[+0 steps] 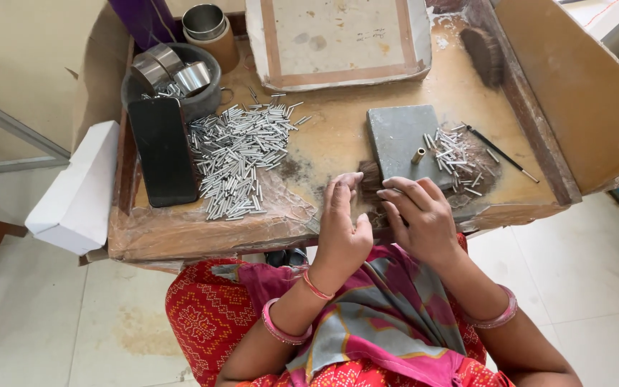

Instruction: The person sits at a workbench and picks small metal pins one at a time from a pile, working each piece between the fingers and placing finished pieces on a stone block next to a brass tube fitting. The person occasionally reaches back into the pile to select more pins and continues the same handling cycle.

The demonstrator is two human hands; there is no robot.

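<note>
— While both hands sit at the lower middle of the frame, what are they on?

— The left hand [343,226] and the right hand [417,215] meet at the near edge of the table [338,136], fingertips together over a dark brush-like tuft [370,179]. The left grip looks loosely curled, fingers pointing up the frame; whether it pinches anything I cannot tell. The right grip is bent over, fingers touching the lower edge of the grey metal block [399,140]; what it holds, if anything, is hidden.

— And around them?

— A small brass tube [418,155] stands on the block, just above the right hand. Right of it lies a small scatter of short silver pins [456,159], with a thin black stick [501,154] beside them.

— The left side?

— A big heap of the same silver pins [241,161] left of centre, well apart from the hands. Beside it, a black slab [161,150], and above that a dark bowl [205,97] holding metal rings [180,68]. A metal cup [205,23] stands at the upper left, a taped flat board [338,39] at the top, a round brush [483,54] at the upper right.
</note>
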